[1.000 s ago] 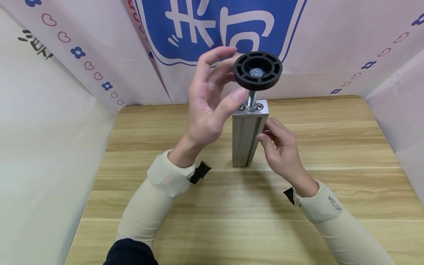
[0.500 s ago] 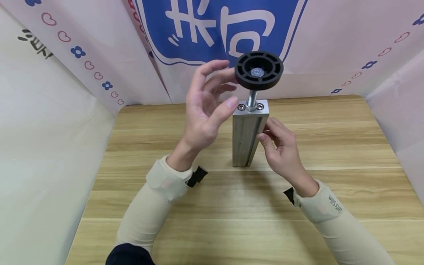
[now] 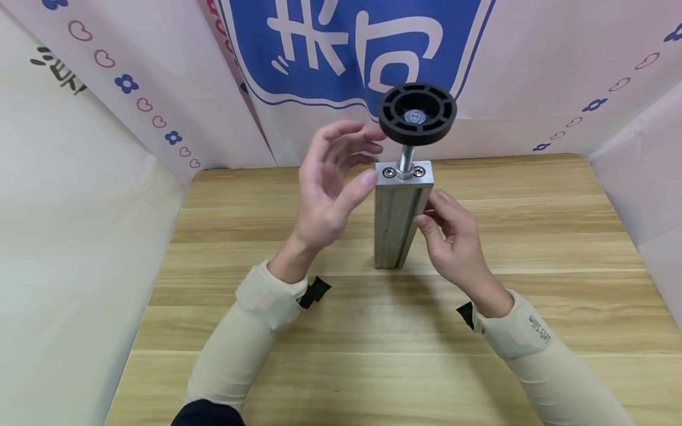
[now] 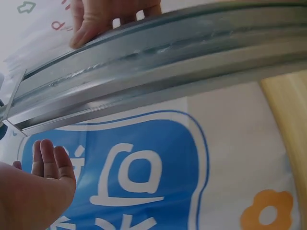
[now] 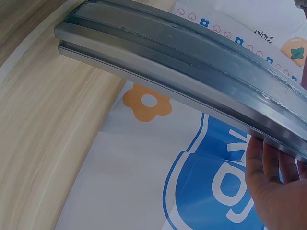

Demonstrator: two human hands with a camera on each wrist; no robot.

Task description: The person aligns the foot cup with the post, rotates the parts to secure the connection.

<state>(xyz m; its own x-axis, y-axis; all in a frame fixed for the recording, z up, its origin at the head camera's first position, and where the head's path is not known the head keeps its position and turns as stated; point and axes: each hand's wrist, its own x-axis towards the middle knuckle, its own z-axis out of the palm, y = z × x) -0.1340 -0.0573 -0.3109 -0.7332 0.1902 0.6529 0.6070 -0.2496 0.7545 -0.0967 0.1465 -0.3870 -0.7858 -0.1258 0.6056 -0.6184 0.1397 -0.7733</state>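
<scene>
A grey metal profile bar (image 3: 391, 228) stands upright on the table, its long grooves visible in the right wrist view. From its top plate, fixed by two screws, rises a bolt (image 3: 407, 157) with a nut. The bolt carries a round black levelling foot (image 3: 417, 137) with a ribbed face. My right hand (image 3: 455, 245) grips the bar's right side between thumb and fingers. To the left of the bar's top, my left hand (image 3: 327, 192) holds nothing; its fingers are loosely bent below the foot. In the left wrist view, a gap separates my left hand (image 4: 38, 194) from the bar.
The wooden table (image 3: 341, 367) lies under both arms. Behind it hangs a pale cloth with a blue printed sign (image 3: 319, 89), close beyond the foot. White cloth (image 3: 80, 236) closes off the left side, and a pale sheet (image 3: 650, 177) stands at the right.
My left hand has moved away from the black foot, downward and slightly left. The right hand, the bar and the foot stay practically where they were.
</scene>
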